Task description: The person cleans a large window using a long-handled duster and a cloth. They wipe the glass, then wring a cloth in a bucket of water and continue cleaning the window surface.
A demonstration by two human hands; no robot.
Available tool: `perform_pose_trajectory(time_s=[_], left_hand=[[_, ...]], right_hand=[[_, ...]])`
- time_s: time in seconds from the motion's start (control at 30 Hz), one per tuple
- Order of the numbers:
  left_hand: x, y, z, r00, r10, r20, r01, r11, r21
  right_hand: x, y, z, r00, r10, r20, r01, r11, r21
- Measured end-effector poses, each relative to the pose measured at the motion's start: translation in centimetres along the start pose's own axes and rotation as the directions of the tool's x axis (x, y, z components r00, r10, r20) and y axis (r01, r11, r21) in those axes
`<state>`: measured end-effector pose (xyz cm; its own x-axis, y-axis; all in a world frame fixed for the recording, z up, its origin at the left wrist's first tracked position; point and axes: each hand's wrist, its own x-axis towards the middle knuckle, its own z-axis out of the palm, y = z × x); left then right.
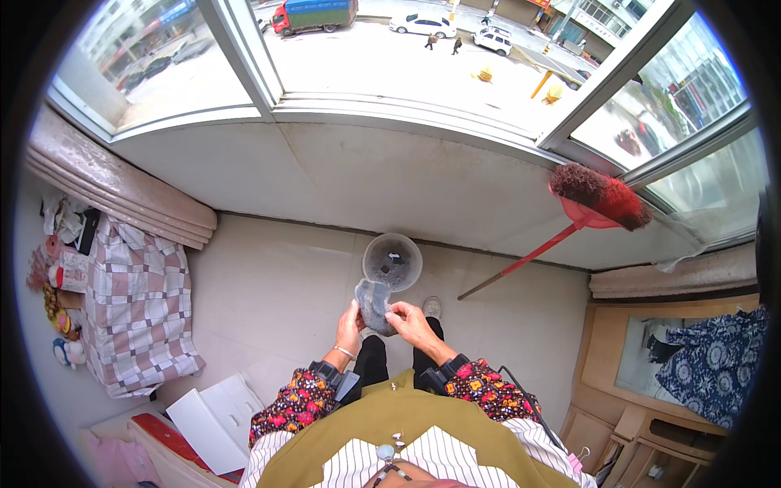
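Observation:
A grey, oval fuzzy pad [373, 302], lighter and fluffy along its rim, is held up in front of me. I cannot tell exactly what it is. My left hand [349, 328] grips its left edge. The fingertips of my right hand [410, 324] pinch the lower right edge. Just beyond the pad, a translucent plastic bucket [416, 263] stands on the floor by the wall. Dark grey matter and a bright reflection show inside it. The pad's far end overlaps the bucket's near rim in view; whether they touch is unclear.
A red-handled broom [518, 259] leans bristles-up against the window wall on the right. To the left, a checked cloth [137, 311] covers furniture near a white drawer unit [216, 421]. A wooden cabinet [601, 360] stands right. My shoe [432, 307] is close to the bucket.

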<state>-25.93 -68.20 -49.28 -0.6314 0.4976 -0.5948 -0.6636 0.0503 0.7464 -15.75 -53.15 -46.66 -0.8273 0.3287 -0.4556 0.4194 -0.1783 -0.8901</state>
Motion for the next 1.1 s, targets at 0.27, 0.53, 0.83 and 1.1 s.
perform_pose_trajectory(time_s=[0.27, 0.53, 0.83, 1.1], left_hand=[[0.3, -2.5, 2.5, 0.977, 0.111, 0.184, -0.202, 0.766, 0.611], [2.0, -0.7, 4.6, 0.900, 0.411, 0.145, -0.384, 0.590, 0.710], [1.8, -6.5, -1.4, 0.960, 0.221, -0.173, -0.114, 0.871, 0.478], [3.6, -17.2, -6.2, 0.988, 0.016, -0.153, 0.047, 0.916, 0.399]], right_hand=[[1.7, 0.6, -5.1, 0.934, -0.221, 0.281, 0.349, 0.729, -0.589], [8.0, 1.1, -7.3, 0.815, -0.276, 0.509, 0.525, 0.725, -0.447], [11.6, 3.4, -6.7, 0.986, -0.155, 0.061, 0.163, 0.817, -0.553], [23.1, 16.7, -4.9, 0.964, -0.095, -0.248, -0.099, 0.736, -0.669]])
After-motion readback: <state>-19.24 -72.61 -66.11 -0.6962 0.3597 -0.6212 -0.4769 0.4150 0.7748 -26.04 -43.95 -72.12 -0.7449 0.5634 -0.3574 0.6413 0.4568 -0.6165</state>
